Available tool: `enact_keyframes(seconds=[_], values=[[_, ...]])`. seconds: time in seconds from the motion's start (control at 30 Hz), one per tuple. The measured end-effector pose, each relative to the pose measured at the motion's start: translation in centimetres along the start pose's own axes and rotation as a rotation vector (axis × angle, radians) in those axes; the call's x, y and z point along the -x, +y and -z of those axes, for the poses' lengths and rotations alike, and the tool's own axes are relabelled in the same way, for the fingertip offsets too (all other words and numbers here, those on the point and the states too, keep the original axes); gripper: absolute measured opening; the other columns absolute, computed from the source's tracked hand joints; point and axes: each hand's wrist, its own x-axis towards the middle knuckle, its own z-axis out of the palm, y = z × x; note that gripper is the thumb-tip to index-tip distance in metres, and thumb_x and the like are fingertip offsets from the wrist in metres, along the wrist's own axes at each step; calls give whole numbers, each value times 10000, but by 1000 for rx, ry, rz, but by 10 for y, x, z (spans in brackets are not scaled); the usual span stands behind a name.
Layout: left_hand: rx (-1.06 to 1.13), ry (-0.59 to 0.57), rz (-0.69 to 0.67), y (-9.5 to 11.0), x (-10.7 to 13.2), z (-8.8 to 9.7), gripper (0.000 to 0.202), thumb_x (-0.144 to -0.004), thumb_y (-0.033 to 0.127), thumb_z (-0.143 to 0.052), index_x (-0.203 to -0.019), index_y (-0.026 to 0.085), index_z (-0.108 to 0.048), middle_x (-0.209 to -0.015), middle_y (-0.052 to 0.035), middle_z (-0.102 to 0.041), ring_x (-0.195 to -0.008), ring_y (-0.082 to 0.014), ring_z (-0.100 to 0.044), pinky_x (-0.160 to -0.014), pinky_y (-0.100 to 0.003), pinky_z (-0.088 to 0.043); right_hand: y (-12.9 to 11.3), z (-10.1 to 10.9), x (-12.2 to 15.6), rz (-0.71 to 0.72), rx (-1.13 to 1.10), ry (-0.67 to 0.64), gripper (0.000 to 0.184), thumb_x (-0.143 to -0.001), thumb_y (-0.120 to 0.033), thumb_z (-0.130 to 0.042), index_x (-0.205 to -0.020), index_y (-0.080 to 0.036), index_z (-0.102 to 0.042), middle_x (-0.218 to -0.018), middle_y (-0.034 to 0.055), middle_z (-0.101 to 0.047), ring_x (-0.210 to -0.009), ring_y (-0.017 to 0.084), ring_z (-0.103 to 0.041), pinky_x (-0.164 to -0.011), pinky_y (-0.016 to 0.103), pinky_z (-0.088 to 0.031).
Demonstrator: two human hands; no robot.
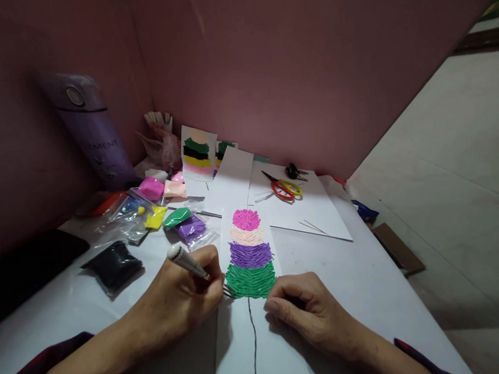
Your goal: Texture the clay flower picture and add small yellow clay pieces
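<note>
My left hand (196, 284) is closed round the patterned handle of a fork (189, 263). Its dark tines touch the lower left edge of the green clay band (250, 281). Fingers curled, my right hand (306, 307) rests on the white paper (237, 349), thumb and forefinger beside the right end of that band. Above the green are stacked textured bands of purple clay (250, 255), pale pink clay (247, 235) and bright pink clay (246, 219). A thin black line (254, 337) runs down the paper from the green band.
Bagged clay lies to the left, including a black packet (115, 268) and a green piece (177, 218). A purple bottle (91, 134) leans by the wall. Behind the paper are scissors (283, 188), keys (294, 172), white sheets (232, 182) and a striped clay picture (197, 153).
</note>
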Motion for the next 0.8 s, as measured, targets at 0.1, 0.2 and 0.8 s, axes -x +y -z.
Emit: enact_keyframes(seconds=[0.1,0.2,0.8], values=[[-5,-27,6,-2,1,-1,128,-768,213,-489,-644,210,-457,-575,56,-457,-526,-90,-393,-461,-224,-321,0,0,0,-10,-5,-5,238,-863,-243,-562,-660,-147,-641,-575,14,-624,-530,100,-513,-514,224,-388],[-21,-24,-2,-5,0,-2,130,-783,215,-489,-657,208,-462,-562,64,-442,-518,-85,-378,-466,-224,-317,0,-1,0,-11,6,-8,243,-869,-248,-558,-664,-148,-641,-576,14,-621,-534,101,-513,-517,226,-387],[-86,59,-10,-5,-4,-1,115,-746,207,-474,-633,210,-453,-539,56,-458,-498,-85,-409,-458,-230,-327,1,-1,0,-1,4,-12,247,-870,-256,-556,-660,-159,-640,-572,7,-627,-527,102,-515,-510,230,-387]])
